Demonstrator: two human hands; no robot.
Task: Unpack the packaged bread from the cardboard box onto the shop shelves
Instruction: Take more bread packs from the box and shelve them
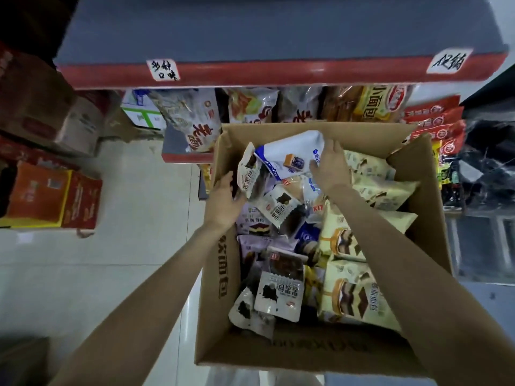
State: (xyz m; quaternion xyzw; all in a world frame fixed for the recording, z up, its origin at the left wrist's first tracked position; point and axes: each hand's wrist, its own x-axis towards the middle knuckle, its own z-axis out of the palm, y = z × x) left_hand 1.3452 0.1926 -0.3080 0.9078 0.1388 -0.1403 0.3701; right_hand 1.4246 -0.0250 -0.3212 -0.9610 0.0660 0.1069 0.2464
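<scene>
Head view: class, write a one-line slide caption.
Both hands reach into the cardboard box: right hand holds a white-and-blue bread pack, left hand a white one.

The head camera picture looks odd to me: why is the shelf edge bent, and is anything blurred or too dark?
Head view: the wide-angle lens bows the red shelf edge; lighting is dim, the top left corner nearly black; the packets on the shelf look soft and smeared, while the cardboard box and both hands are fairly clear.
</scene>
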